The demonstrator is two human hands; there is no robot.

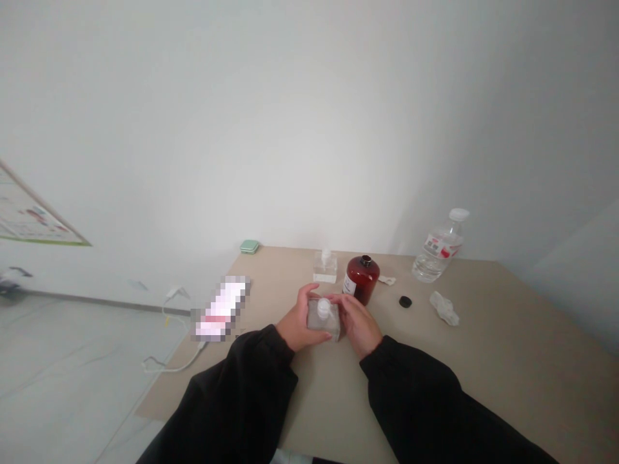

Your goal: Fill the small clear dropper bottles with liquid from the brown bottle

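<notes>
Between my hands, low over the table's middle, is a clear square bottle (pixel 323 327) with a white cap, upright. My left hand (pixel 294 327) grips its left side, thumb along the near face and fingers curled round the back. Against the right side and far corner rest the fingers of my right hand (pixel 360 324), partly hiding it. Just beyond stands a brown-red round bottle (pixel 363 274) with a white label and an uncapped neck. A second clear square bottle (pixel 325 265), also white-capped, is behind, near the wall. A black cap (pixel 405 301) lies right of the brown-red bottle.
A water bottle (pixel 438 251) stands at the back right of the table (pixel 507 361), with crumpled tissue (pixel 443 309) before it. At left lies a blurred-out phone (pixel 222 309), its white cable (pixel 178 369) hanging off the edge. A small green case (pixel 249 247) sits at the back left corner.
</notes>
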